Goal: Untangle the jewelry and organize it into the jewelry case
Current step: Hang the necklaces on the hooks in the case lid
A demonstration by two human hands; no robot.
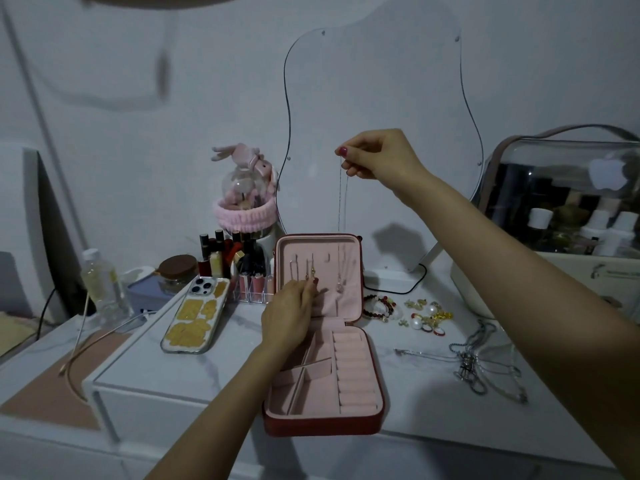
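- Right hand (375,154) pinches a thin necklace (341,202), hanging it above the open jewelry case (322,327).
- Left hand (289,311), fingers relaxed, rests on the case lid's pocket.
- Next, probably: hook the chain inside the lid without snagging.

Two bare forearms enter from the lower edge of the head view. The left hand (289,311) extends forward at a low level, back of the hand upward, fingers gently bent and gathered together with the fingertips (313,284) pointing away from the body. The right hand (375,155) is raised well above the left, wrist bent, thumb and forefinger pressed together in a fine pinch, remaining fingers curled beneath. The right forearm slopes up from the lower right.
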